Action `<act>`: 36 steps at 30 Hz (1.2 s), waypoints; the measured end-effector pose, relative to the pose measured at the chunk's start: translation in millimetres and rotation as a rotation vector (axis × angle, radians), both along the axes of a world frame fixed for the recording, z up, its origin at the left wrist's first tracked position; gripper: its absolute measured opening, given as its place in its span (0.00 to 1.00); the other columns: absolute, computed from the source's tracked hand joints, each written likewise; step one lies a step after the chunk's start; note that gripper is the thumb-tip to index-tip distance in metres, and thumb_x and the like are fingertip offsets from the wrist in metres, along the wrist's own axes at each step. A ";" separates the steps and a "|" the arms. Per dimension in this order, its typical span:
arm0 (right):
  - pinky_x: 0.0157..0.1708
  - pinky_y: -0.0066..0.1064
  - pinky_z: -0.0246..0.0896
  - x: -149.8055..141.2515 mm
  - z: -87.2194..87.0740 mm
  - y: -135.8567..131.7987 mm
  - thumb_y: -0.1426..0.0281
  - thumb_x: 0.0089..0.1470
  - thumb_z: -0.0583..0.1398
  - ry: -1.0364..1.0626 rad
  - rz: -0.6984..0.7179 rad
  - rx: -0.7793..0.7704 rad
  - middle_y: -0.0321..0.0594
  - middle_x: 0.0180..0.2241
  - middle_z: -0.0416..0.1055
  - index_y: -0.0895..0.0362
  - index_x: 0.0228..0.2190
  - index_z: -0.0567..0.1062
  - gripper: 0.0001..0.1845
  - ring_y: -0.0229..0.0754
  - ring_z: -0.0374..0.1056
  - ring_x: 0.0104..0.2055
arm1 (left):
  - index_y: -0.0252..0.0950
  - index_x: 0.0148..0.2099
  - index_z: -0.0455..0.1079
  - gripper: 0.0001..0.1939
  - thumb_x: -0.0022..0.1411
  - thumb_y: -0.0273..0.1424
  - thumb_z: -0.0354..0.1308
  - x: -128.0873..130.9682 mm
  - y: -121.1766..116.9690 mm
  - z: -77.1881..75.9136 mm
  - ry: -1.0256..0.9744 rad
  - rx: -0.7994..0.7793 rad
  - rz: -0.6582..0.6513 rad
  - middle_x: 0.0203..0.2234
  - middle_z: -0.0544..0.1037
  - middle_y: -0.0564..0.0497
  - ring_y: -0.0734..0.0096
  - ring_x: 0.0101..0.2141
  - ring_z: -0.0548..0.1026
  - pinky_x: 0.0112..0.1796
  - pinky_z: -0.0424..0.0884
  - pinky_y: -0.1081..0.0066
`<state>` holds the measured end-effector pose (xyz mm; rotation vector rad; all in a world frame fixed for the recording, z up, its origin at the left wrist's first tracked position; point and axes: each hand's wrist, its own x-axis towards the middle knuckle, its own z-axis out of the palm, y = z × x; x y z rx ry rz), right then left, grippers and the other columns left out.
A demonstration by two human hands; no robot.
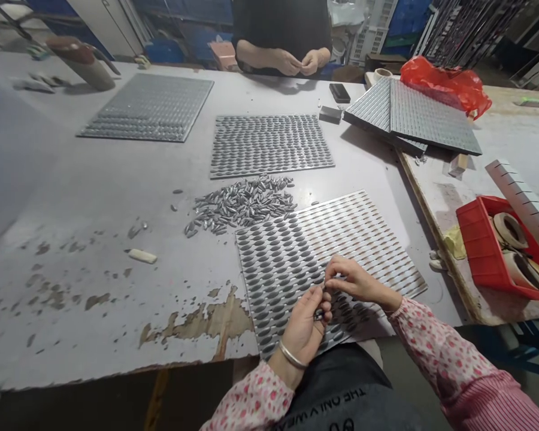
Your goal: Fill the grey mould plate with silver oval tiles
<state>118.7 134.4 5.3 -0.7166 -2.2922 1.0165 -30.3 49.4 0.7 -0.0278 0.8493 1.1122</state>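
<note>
My left hand [309, 317], with a bangle at the wrist, is curled closed over the near part of a patterned panel [276, 263]. Small dark shiny oval pieces [318, 314] show between its fingers. Thumb and fingers of my right hand [348, 279] are pinched together right at the left fingertips; whatever they hold is too small to make out. The panel's left and near parts carry rows of raised grey ovals, while its far right part [363, 233] shows pale slots in rows. Beyond its far left edge lies a heap of loose silver pointed ovals [247, 203].
Across the table are a person's hands [299, 62]. Further panels lie at the middle [272, 143], far left [148, 108] and, stacked, far right [431, 114]. A red bin [480, 245] with tape rolls stands right. A whitish stick [142, 256] lies left.
</note>
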 end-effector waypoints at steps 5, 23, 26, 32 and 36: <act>0.36 0.31 0.56 -3.1 -25.5 28.8 0.64 0.60 0.54 -0.051 -0.294 0.074 0.38 0.28 0.66 0.57 0.27 0.69 0.13 0.39 0.61 0.33 | 0.24 0.38 0.69 0.10 0.58 0.15 0.48 -5.3 1.2 4.9 -0.031 -0.052 0.055 0.37 0.77 0.38 0.66 0.41 0.76 0.41 0.73 0.73; 0.43 0.36 0.56 -9.2 -6.4 12.2 0.63 0.58 0.56 -0.201 -0.030 0.201 0.43 0.35 0.67 0.56 0.36 0.74 0.10 0.43 0.61 0.40 | 0.30 0.44 0.70 0.11 0.63 0.26 0.49 -9.1 2.7 5.7 -0.131 0.027 0.089 0.40 0.76 0.43 0.67 0.39 0.75 0.43 0.73 0.66; 0.44 0.36 0.56 -9.5 8.8 -1.1 0.62 0.57 0.57 -0.173 0.139 0.141 0.43 0.37 0.68 0.55 0.36 0.74 0.11 0.43 0.62 0.41 | 0.31 0.44 0.71 0.12 0.63 0.25 0.48 -7.2 3.8 2.4 -0.168 0.084 0.109 0.40 0.76 0.46 0.72 0.37 0.75 0.43 0.72 0.68; 0.34 0.31 0.61 5.3 1.2 9.4 0.58 0.57 0.56 0.131 -0.140 -0.198 0.41 0.33 0.71 0.57 0.32 0.70 0.14 0.40 0.66 0.34 | 0.28 0.40 0.70 0.09 0.62 0.25 0.50 -7.4 2.6 8.2 -0.121 -0.008 0.089 0.39 0.75 0.40 0.63 0.42 0.74 0.43 0.72 0.65; 0.26 0.27 0.58 22.5 -14.7 32.9 0.60 0.55 0.57 0.100 -0.480 -0.179 0.37 0.27 0.71 0.57 0.29 0.68 0.12 0.37 0.64 0.27 | 0.30 0.38 0.68 0.07 0.61 0.22 0.49 -8.3 0.7 12.7 -0.045 -0.173 0.062 0.28 0.73 0.47 0.72 0.28 0.74 0.28 0.72 0.73</act>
